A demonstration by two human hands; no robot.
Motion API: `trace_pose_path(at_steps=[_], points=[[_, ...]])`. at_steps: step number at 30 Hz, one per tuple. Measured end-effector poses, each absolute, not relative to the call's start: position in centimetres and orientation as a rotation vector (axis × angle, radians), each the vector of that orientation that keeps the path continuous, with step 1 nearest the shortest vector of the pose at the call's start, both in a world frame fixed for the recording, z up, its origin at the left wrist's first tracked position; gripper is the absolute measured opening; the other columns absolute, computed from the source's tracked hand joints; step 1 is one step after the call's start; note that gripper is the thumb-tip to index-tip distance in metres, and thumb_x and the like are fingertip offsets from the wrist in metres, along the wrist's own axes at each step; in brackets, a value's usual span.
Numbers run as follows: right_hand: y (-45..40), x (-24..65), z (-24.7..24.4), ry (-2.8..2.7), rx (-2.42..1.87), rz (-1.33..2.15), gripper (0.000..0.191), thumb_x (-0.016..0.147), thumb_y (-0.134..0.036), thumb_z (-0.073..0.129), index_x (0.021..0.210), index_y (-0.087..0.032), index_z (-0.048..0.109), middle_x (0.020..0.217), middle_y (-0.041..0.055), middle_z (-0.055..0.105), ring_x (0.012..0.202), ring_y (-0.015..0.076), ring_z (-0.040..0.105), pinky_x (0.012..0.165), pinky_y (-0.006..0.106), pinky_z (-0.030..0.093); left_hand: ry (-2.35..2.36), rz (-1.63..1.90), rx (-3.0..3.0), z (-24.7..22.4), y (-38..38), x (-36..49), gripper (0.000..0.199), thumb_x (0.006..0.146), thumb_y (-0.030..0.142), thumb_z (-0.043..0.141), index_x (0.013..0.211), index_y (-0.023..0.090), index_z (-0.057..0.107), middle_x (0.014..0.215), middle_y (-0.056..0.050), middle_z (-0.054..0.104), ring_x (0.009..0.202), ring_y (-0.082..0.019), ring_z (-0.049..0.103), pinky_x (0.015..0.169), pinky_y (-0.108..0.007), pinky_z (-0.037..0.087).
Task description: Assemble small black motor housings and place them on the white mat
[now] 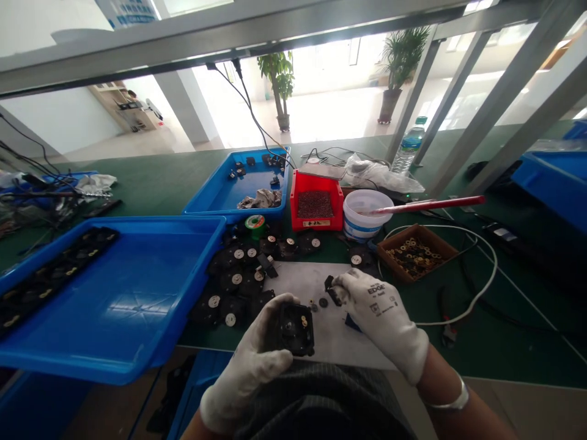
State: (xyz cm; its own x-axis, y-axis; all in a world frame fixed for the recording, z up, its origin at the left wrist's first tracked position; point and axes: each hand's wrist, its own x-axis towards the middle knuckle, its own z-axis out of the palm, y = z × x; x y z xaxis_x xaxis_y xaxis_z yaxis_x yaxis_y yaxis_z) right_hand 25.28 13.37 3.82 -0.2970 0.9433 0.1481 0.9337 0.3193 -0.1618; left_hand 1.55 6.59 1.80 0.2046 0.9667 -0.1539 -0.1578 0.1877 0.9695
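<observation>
Wearing a white work glove, my left hand [250, 360] grips a square black plastic housing [296, 333] by its side, its open face turned up. Small brass-coloured parts [304, 321] show inside it. My right hand [378, 311], gloved too, pinches a small black plastic piece [334, 292] over the white sheet [330, 336]. Between the two hands a small dark round part [323, 302] and a few tiny pieces lie on the sheet. Under the right hand a dark blue object [352, 322] is partly hidden.
Black round-topped units [236, 279] crowd the sheet's left side. A large blue tray [137, 293] holds a row of black parts. Behind stand another blue tray [192, 205], a red bin [293, 211] of small granules, a white tub [362, 229] and a carton [403, 272] of brass pieces. Cables run right.
</observation>
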Motion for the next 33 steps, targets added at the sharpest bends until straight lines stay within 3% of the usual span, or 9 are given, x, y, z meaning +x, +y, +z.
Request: trace_pose_path(at_steps=[4, 8, 13, 17, 20, 26, 33], points=[[14.6, 25.5, 3.6, -2.443, -1.707, -0.110, 0.020, 0.101, -0.009, 0.057, 0.101, -0.016, 0.076, 0.103, 0.0137, 0.077, 0.093, 0.0256, 0.073, 0.083, 0.033, 0.052, 1.082, 1.019, 1.041, 1.0, 5.8, 1.2, 0.085, 0.074, 0.053, 0.089, 0.150, 0.034, 0.054, 0.149, -0.009, 0.061, 0.137, -0.038, 0.058, 0.109, -0.047, 0.055], [15.1, 25.0, 1.9, -2.549, -1.652, -0.237, 0.030, 0.088, 0.007, 0.059, 0.101, -0.012, 0.078, 0.095, 0.0162, 0.077, 0.081, 0.0288, 0.072, 0.070, 0.036, 0.051, 1.172, 0.963, 1.150, -0.5, 5.2, 0.9, 0.083, 0.075, 0.043, 0.088, 0.151, 0.033, 0.055, 0.153, -0.007, 0.059, 0.148, -0.037, 0.048, 0.123, -0.049, 0.043], [13.7, 25.4, 0.7, -2.511, -1.546, -0.312, 0.039, 0.090, 0.002, 0.062, 0.125, -0.010, 0.074, 0.115, 0.0206, 0.077, 0.091, 0.0335, 0.073, 0.072, 0.042, 0.053, 1.175, 0.988, 1.246, -0.8, 5.1, 1.3, 0.073, 0.080, 0.032, 0.080, 0.149, 0.028, 0.054, 0.152, -0.008, 0.062, 0.147, -0.034, 0.051, 0.120, -0.047, 0.048], [11.8, 25.7, 1.2, -2.440, -1.444, -0.261, 0.019, 0.095, -0.015, 0.068, 0.110, -0.018, 0.078, 0.108, 0.0113, 0.080, 0.088, 0.0275, 0.073, 0.075, 0.038, 0.054, 1.195, 0.974, 1.321, -0.9, 5.1, 1.8, 0.076, 0.082, 0.030, 0.077, 0.152, 0.024, 0.049, 0.153, -0.011, 0.060, 0.146, -0.033, 0.054, 0.120, -0.046, 0.049], [10.7, 25.4, 1.7, -2.388, -1.300, -0.074, 0.015, 0.097, -0.015, 0.064, 0.102, -0.020, 0.078, 0.095, 0.0041, 0.079, 0.082, 0.0203, 0.073, 0.075, 0.031, 0.053, 1.224, 0.957, 1.404, -1.4, 5.0, 1.9, 0.078, 0.084, 0.032, 0.076, 0.155, 0.022, 0.045, 0.155, -0.014, 0.058, 0.146, -0.033, 0.053, 0.121, -0.048, 0.047], [9.2, 24.8, 1.5, -2.272, -1.211, 0.128, 0.022, 0.104, -0.016, 0.054, 0.104, -0.018, 0.076, 0.097, 0.0064, 0.078, 0.081, 0.0203, 0.073, 0.074, 0.031, 0.052, 1.284, 0.965, 1.563, -2.1, 4.8, 1.5, 0.075, 0.089, 0.032, 0.072, 0.157, 0.024, 0.040, 0.154, -0.014, 0.057, 0.146, -0.033, 0.052, 0.123, -0.053, 0.044], [9.3, 25.0, -0.1, -2.371, -1.392, -0.152, 0.017, 0.093, -0.008, 0.064, 0.091, -0.019, 0.077, 0.088, 0.0065, 0.077, 0.073, 0.0233, 0.069, 0.068, 0.035, 0.044, 1.378, 0.950, 1.716, -2.7, 3.5, 1.1, 0.072, 0.092, 0.030, 0.068, 0.157, 0.029, 0.038, 0.154, -0.013, 0.057, 0.148, -0.036, 0.050, 0.119, -0.059, 0.046]])
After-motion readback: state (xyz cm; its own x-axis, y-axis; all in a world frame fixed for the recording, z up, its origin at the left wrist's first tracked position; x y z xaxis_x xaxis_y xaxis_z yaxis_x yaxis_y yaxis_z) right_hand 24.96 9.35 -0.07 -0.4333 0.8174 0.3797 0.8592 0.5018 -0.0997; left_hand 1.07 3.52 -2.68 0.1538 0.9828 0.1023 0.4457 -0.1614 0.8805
